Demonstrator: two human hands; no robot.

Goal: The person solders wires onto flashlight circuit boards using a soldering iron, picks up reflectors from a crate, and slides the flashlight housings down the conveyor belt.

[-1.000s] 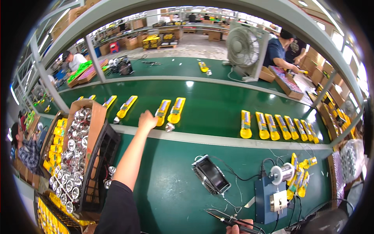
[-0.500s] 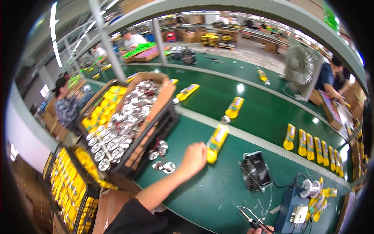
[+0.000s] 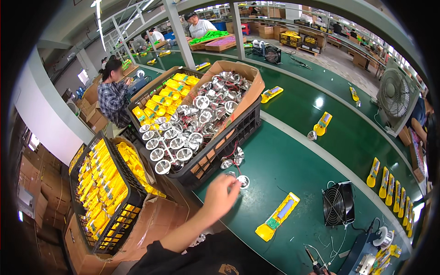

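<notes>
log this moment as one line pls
left hand: at silver reflector | right hand: at soldering iron, mostly cut off | yellow casing: open, circuit board showing, on green bench

Pale fan point(image 3: 394, 90) at right, co-worker point(image 3: 112, 94) in plaid shirt point(image 3: 112, 101) at left — green pieces point(image 3: 211, 35) piled farther back

Crate point(image 3: 187, 179) left, small fan point(image 3: 338, 205) right, casing point(image 3: 278, 216) between on my bench point(image 3: 270, 169).
I've got reflectors point(image 3: 245, 182) beside the crate, left of the casing; solder spool point(image 3: 384, 238) right of the fan, soldering iron point(image 3: 315, 264) nearer the front; conveyor point(image 3: 293, 106) behind, second crate point(image 3: 129, 178) front-left.
</notes>
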